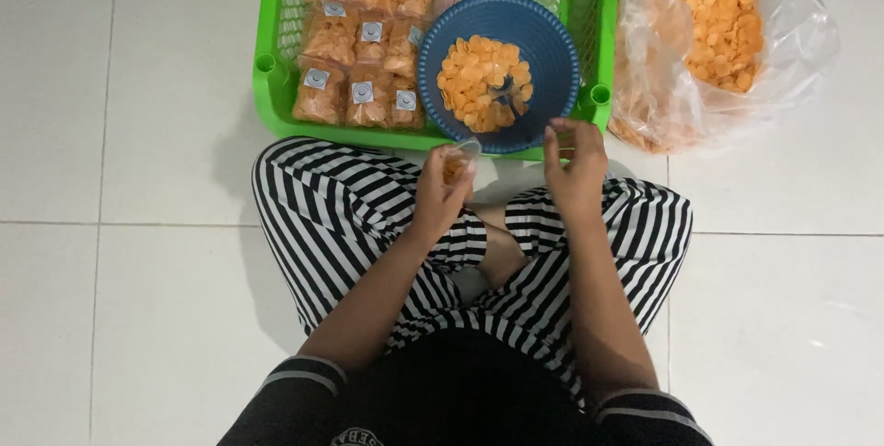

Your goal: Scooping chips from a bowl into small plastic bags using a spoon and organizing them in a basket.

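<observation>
While left hand [440, 196] pinches a small clear bag [458, 159] part-filled with orange chips, right hand [573, 168] hovers loosely curled, grasping nothing I can tell, just beside blue plate [543, 41]. Risk: bag mouth tilts, chips spill onto lap.

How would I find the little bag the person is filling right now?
Start at the green basket on the white floor, with its blue plate of orange chips. Just below the basket's near edge, the left hand holds a small clear bag, part full of chips. Unlike the packed bags lined up in the basket, it is open-topped, has no label and is in a hand.
</observation>
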